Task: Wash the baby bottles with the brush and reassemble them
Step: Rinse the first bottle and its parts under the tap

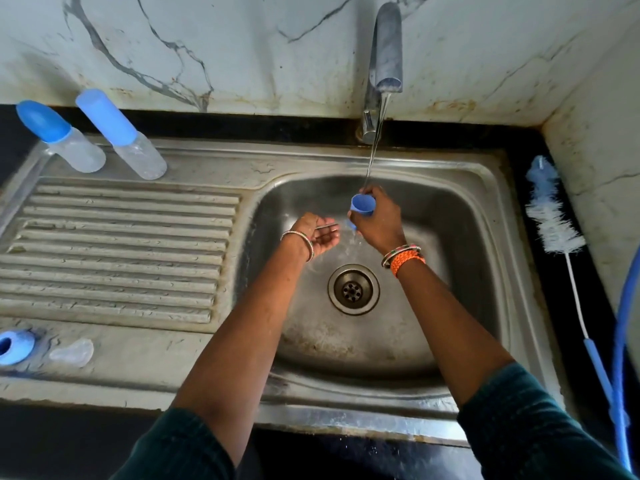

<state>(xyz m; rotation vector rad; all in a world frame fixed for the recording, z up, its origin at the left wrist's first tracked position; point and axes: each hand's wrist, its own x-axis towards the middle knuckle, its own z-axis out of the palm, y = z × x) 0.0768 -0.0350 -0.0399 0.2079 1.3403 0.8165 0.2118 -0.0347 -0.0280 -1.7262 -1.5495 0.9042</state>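
My right hand (379, 220) grips a blue bottle cap (362, 206) under the running water from the tap (386, 50), over the sink basin (460, 216). Beside it, my left hand (318, 233) lies open, palm up, with nothing in it. Two capped baby bottles (74, 150) (133, 147) stand at the back left of the drainboard. A blue collar ring (15, 346) and a clear teat (72, 352) lie at the front left. The bottle brush (550, 216) lies on the counter to the right of the sink.
The ribbed drainboard (117, 251) fills the left side. The drain (353, 289) sits in the basin's middle. A marble wall rises behind and to the right. A thin blue brush loop (620, 341) lies by the brush handle.
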